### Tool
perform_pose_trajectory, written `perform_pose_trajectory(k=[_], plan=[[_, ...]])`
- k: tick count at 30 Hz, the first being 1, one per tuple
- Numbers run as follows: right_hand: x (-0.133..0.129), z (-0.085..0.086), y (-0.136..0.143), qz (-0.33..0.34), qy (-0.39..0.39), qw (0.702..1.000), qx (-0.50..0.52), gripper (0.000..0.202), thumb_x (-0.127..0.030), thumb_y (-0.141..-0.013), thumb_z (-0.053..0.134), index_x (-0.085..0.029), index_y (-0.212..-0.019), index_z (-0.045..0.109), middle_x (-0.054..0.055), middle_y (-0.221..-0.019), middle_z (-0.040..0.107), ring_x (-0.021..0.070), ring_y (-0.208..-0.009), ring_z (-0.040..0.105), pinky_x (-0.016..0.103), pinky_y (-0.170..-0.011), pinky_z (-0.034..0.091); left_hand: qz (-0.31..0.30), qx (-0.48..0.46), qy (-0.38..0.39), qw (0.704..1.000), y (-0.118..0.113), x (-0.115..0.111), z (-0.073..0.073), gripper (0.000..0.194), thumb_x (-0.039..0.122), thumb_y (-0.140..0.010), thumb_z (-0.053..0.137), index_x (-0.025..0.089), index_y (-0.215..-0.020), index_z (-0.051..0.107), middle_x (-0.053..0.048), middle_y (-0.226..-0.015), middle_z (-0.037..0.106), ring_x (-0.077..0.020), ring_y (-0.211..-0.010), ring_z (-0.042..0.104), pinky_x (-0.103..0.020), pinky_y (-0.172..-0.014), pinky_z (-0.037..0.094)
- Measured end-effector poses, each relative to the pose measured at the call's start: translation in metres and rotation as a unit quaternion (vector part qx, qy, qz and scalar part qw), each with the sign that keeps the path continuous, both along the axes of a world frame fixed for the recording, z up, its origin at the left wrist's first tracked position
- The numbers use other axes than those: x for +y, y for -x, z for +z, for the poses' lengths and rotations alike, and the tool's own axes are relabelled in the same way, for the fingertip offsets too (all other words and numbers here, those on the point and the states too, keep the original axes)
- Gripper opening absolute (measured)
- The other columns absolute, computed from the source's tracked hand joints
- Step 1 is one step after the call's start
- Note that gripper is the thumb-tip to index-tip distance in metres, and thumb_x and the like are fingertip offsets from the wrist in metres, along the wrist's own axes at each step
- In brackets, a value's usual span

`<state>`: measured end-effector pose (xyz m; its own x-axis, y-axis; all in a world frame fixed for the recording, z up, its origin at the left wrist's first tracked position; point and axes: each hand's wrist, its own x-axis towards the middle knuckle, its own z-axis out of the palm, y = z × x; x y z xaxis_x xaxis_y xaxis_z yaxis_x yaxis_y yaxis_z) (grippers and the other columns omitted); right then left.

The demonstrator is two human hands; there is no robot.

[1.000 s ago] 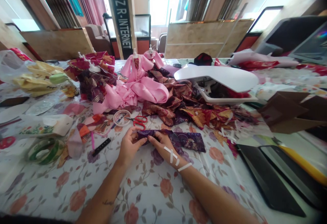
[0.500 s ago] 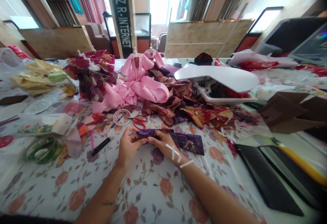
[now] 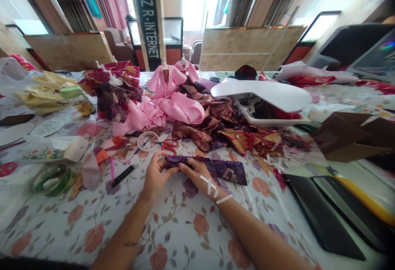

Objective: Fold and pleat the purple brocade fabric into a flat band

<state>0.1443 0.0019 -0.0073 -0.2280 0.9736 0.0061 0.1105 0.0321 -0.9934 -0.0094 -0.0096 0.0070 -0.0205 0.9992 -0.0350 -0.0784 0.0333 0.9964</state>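
A strip of dark purple patterned fabric (image 3: 228, 171) stretches between my hands and runs out to the right over the flowered tablecloth (image 3: 173, 229). Its left end is pinched by my left hand (image 3: 156, 175), thumb against fingers. My right hand (image 3: 197, 173) grips the same strip a little further along, its thumb close to the left one. Several white strips of tape are stuck to the back of my right hand and wrist. Just beyond the fingers lie red-handled scissors (image 3: 169, 143), beside a roll of tape (image 3: 147, 141).
Pink doll dresses (image 3: 166, 81) stand at the back, with brown patterned cloth (image 3: 212, 118) and scraps nearby. A white lidded box (image 3: 262, 91) sits behind right. Black flat cases (image 3: 324, 216) lie at right, a green tape roll (image 3: 54, 180) and black strip (image 3: 122, 176) at left.
My hands hold nearly the same pose on the purple fabric. The whole view has shifted very slightly.
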Motion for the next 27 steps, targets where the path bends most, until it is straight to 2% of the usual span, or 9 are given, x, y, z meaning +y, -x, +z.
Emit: perform_pose_trajectory(k=[6, 12, 15, 18, 21, 24, 27], plan=[[0.0018, -0.0038, -0.0009, 0.025, -0.018, 0.999, -0.008, 0.030, -0.046, -0.079, 0.057, -0.017, -0.072, 0.057, -0.001, -0.065, 0.050, 0.0121, -0.060, 0.042, 0.025, -0.056, 0.033, -0.012, -0.026, 0.000, 1.000, -0.0018, 0.0010, -0.0035, 0.047, 0.018, -0.059, 0.077, 0.020, -0.091, 0.043, 0.003, -0.070, 0.070, -0.0110, -0.061, 0.062, -0.018, -0.056, 0.045], [0.0029, -0.0004, 0.0003, -0.039, -0.014, 0.999, 0.001, 0.034, -0.048, -0.077, 0.059, -0.017, -0.065, 0.054, -0.003, -0.058, 0.044, 0.0106, -0.055, 0.038, 0.024, -0.052, 0.031, 0.025, -0.004, -0.026, 0.999, -0.0013, 0.0003, 0.0017, 0.044, 0.022, -0.067, 0.074, 0.021, -0.101, 0.046, 0.005, -0.068, 0.065, -0.0093, -0.059, 0.059, -0.016, -0.055, 0.043], [0.0012, 0.0022, 0.0006, -0.032, 0.008, 0.999, 0.022, 0.032, -0.048, -0.074, 0.063, -0.017, -0.069, 0.058, -0.002, -0.063, 0.051, 0.0119, -0.059, 0.043, 0.025, -0.057, 0.036, 0.045, -0.001, -0.038, 0.998, 0.0002, 0.0001, 0.0026, 0.042, 0.021, -0.066, 0.074, 0.020, -0.099, 0.049, 0.009, -0.060, 0.058, -0.0083, -0.056, 0.056, -0.016, -0.055, 0.043], [0.0001, 0.0028, 0.0013, -0.013, 0.043, 0.996, 0.071, 0.029, -0.044, -0.069, 0.070, -0.017, -0.078, 0.064, 0.000, -0.073, 0.060, 0.0144, -0.066, 0.050, 0.027, -0.064, 0.041, 0.032, -0.013, -0.028, 0.999, 0.0011, 0.0015, -0.0004, 0.042, 0.019, -0.062, 0.076, 0.019, -0.096, 0.051, 0.009, -0.056, 0.055, -0.0081, -0.053, 0.054, -0.017, -0.054, 0.043], [0.0012, 0.0019, 0.0019, -0.023, 0.072, 0.990, 0.115, 0.028, -0.040, -0.066, 0.073, -0.017, -0.080, 0.068, 0.001, -0.075, 0.064, 0.0153, -0.068, 0.053, 0.029, -0.067, 0.043, 0.015, -0.025, -0.011, 1.000, 0.0015, 0.0036, -0.0043, 0.040, 0.019, -0.059, 0.077, 0.017, -0.090, 0.052, 0.007, -0.055, 0.057, -0.0082, -0.050, 0.053, -0.016, -0.048, 0.040], [0.0027, 0.0019, 0.0018, -0.025, 0.087, 0.989, 0.117, 0.028, -0.039, -0.064, 0.074, -0.016, -0.079, 0.070, 0.001, -0.070, 0.064, 0.0138, -0.062, 0.051, 0.028, -0.062, 0.042, 0.007, -0.038, 0.010, 0.999, 0.0020, 0.0046, -0.0050, 0.040, 0.021, -0.059, 0.078, 0.017, -0.089, 0.052, 0.006, -0.055, 0.058, -0.0076, -0.047, 0.051, -0.015, -0.043, 0.034], [0.0027, 0.0030, 0.0008, -0.047, 0.086, 0.990, 0.099, 0.029, -0.041, -0.064, 0.074, -0.015, -0.077, 0.071, 0.000, -0.061, 0.060, 0.0110, -0.054, 0.044, 0.025, -0.054, 0.037, 0.006, -0.047, 0.007, 0.999, 0.0023, 0.0032, -0.0020, 0.041, 0.024, -0.062, 0.077, 0.018, -0.094, 0.052, 0.004, -0.064, 0.064, -0.0092, -0.055, 0.057, -0.016, -0.049, 0.040]])
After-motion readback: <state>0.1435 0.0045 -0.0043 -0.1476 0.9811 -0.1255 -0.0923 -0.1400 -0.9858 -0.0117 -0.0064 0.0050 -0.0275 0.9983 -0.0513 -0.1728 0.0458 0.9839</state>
